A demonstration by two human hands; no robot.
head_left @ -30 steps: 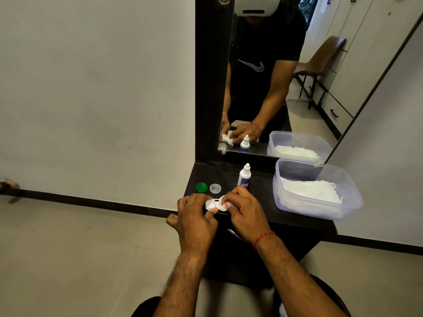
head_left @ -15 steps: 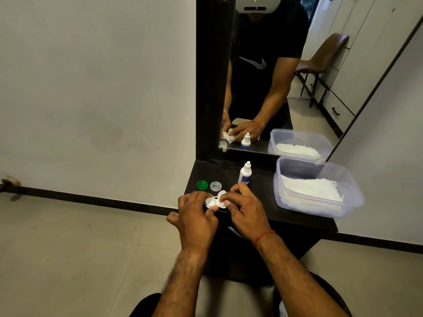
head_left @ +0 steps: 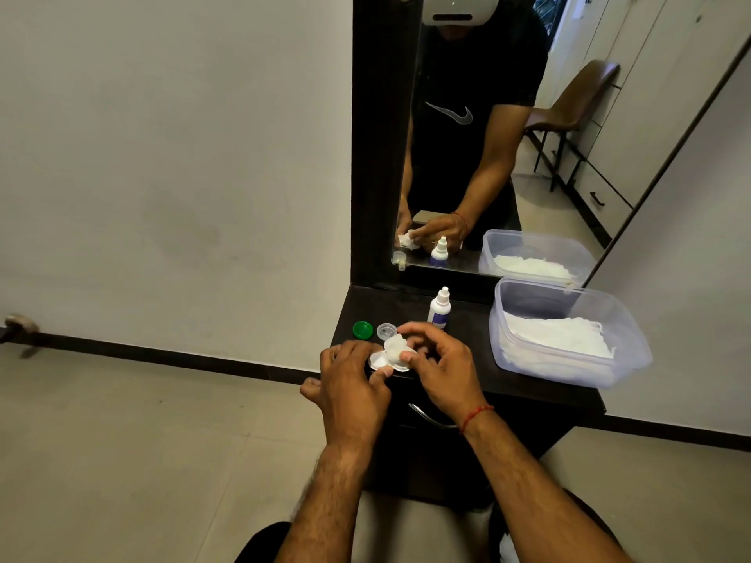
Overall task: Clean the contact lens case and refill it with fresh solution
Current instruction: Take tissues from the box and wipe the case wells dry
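Note:
A white contact lens case point(head_left: 378, 362) lies on the dark dresser top point(head_left: 467, 351), and my left hand point(head_left: 351, 384) pinches its left end. My right hand point(head_left: 437, 361) presses a small wad of white tissue point(head_left: 396, 347) into the case's right well. Behind the hands lie two loose caps, a green cap point(head_left: 363, 329) and a clear cap point(head_left: 386, 330). A small white solution bottle point(head_left: 439, 307) with a purple label stands upright just beyond my right hand.
A clear plastic tub point(head_left: 569, 359) holding white tissues sits on the right of the dresser top. A tall mirror point(head_left: 479, 136) in a dark frame rises at the back. A metal drawer handle point(head_left: 430, 418) shows below the front edge. Tiled floor lies to the left.
My right hand's fingers have lifted and spread, and the tissue wad now shows on the case's right well. My left hand stays on the case.

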